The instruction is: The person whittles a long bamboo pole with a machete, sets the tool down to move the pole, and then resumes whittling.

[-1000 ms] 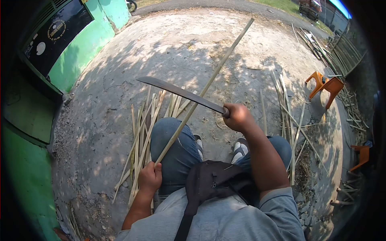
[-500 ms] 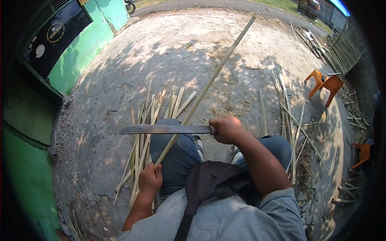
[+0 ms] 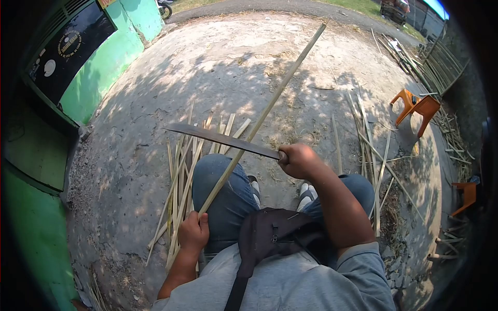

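My left hand is wrapped round the near end of a long bamboo strip, which slants up and away to the right over my left knee. My right hand grips the handle of a machete. Its long blade points left and crosses over the strip, the tip raised a little toward the far side. Beside my left leg lies a bundle of split bamboo strips on the ground.
More bamboo strips lie on the concrete to the right. An orange plastic chair stands beyond them, with bamboo poles piled farther back. A green wall runs along the left. A black bag rests on my lap.
My right hand has moved slightly forward and right, carrying the machete farther up along the strip. The blade has gone from level to tilted, tip away. My left hand keeps its hold.
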`<state>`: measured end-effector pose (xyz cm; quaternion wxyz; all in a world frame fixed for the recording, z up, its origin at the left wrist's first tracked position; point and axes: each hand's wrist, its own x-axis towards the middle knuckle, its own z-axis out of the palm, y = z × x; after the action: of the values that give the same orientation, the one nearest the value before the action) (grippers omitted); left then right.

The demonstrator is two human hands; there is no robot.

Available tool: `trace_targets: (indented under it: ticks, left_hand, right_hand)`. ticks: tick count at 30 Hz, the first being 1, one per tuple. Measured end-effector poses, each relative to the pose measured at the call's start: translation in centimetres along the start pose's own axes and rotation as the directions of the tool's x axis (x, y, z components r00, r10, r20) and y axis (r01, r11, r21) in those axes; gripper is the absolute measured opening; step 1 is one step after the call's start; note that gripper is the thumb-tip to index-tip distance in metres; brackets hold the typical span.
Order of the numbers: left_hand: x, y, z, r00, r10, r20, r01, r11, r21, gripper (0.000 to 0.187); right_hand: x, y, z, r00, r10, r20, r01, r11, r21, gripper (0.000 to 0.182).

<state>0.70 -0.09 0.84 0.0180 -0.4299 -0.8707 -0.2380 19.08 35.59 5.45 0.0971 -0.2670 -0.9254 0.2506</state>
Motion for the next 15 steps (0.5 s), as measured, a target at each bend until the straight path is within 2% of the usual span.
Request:
trace_targets:
  ticks: [2, 5, 9, 15]
  left_hand:
    - [0.0, 0.2, -0.1, 1.000, 0.004, -0.004, -0.004, 1.000, 0.000, 0.050]
    - [0.0, 0.1, 0.0, 1.000, 0.001, -0.002, -0.001, 1.000, 0.012, 0.050]
    - [0.0, -0.1, 0.1, 1.000, -0.004, 0.001, 0.004, 1.000, 0.008, 0.049]
    - [0.1, 0.0, 0.1, 1.000, -0.012, 0.003, 0.012, 1.000, 0.018, 0.048]
  right_hand:
    - [0.1, -0.3, 0.6, 0.997, -0.041, 0.071, 0.040, 0.999, 0.007, 0.012]
    - [0.0, -1.7, 0.9, 0.991, -0.086, 0.106, 0.096, 0.991, -0.093, 0.012]
    - [0.2, -1.7, 0.4, 0.992, -0.085, 0.096, 0.096, 0.989, -0.115, 0.010]
    - [0.4, 0.4, -0.2, 0.998, -0.065, -0.009, 0.064, 0.992, -0.110, 0.011]
